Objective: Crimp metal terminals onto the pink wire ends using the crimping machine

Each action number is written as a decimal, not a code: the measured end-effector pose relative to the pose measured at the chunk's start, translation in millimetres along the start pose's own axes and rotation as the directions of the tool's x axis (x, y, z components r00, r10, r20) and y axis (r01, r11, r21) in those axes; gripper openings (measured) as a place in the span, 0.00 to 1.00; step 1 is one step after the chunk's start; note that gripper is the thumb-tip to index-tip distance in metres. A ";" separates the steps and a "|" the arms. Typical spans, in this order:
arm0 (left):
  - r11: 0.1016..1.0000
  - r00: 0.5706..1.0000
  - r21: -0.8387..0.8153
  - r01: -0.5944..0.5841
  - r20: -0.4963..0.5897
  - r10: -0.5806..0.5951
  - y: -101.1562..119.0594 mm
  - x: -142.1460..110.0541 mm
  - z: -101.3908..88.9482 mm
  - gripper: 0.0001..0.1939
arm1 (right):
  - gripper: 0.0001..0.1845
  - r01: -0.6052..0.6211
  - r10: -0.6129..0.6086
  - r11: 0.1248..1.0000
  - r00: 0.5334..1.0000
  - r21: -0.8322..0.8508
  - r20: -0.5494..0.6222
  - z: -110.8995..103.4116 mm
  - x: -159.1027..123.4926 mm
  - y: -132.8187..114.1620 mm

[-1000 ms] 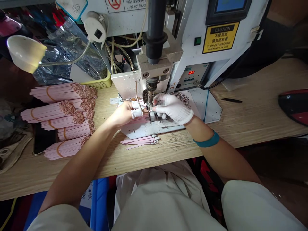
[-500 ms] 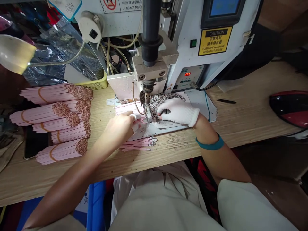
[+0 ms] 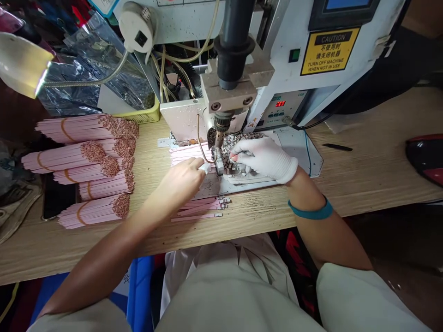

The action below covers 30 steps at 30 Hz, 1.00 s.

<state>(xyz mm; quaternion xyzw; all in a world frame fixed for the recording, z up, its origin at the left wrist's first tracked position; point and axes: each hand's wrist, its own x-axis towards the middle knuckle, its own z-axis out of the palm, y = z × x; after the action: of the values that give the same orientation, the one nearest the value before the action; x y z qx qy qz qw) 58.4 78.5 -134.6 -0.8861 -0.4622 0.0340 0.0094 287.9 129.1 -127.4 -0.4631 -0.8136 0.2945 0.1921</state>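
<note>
My left hand (image 3: 183, 180) rests bare-backed on a fan of pink strips (image 3: 188, 154), with a white finger cot (image 3: 206, 168) near the welder's tip. Whether it grips a strip, I cannot tell. My right hand (image 3: 266, 159) wears a white glove, its fingertips among small metal tabs (image 3: 242, 144) on a metal plate (image 3: 221, 184). The welding head (image 3: 221, 124) stands just beyond both hands. Banded bundles of pink strips (image 3: 86, 157) are stacked at the left, and loose strips with metal ends (image 3: 202, 207) lie in front of the plate.
A wooden workbench (image 3: 363, 170) carries everything. Behind the bundles are a gooseneck lamp (image 3: 24, 64), a silver bag (image 3: 79, 87) and a yellow basket (image 3: 138, 117). A phone (image 3: 57, 198) lies at the left, a black-and-red object (image 3: 425, 157) at the right.
My left hand has drawn back from the welding tip to the pink strips. My right hand has shifted right, off the tip, into the metal tabs. More pink strips now fan out beside the machine.
</note>
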 end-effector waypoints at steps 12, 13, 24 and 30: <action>0.604 0.998 -0.796 0.034 0.000 -0.056 -25.9 3.7 -13.1 0.11 | 0.06 -0.179 0.201 0.824 0.979 0.538 0.019 8.0 0.8 -7.3; 0.531 0.996 -0.844 0.072 0.036 -0.077 -26.4 4.1 -11.3 0.12 | 0.05 -0.182 0.214 0.790 0.977 0.586 0.015 11.1 1.8 -9.0; 0.191 0.971 -0.965 0.179 0.143 -0.190 -27.6 13.1 3.8 0.14 | 0.08 -0.276 0.222 0.520 0.957 0.808 0.184 28.7 12.1 -14.5; 0.219 0.973 -0.962 0.165 0.121 -0.197 -24.0 19.8 7.3 0.13 | 0.08 -0.274 0.188 0.550 0.961 0.789 0.202 29.2 15.2 -12.1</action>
<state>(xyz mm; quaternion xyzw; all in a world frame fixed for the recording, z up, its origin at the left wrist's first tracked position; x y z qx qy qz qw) 49.5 108.4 -141.8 -0.6444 -0.4842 -0.2702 -0.5266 255.4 128.7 -140.7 -0.4127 -0.5291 0.6766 0.3032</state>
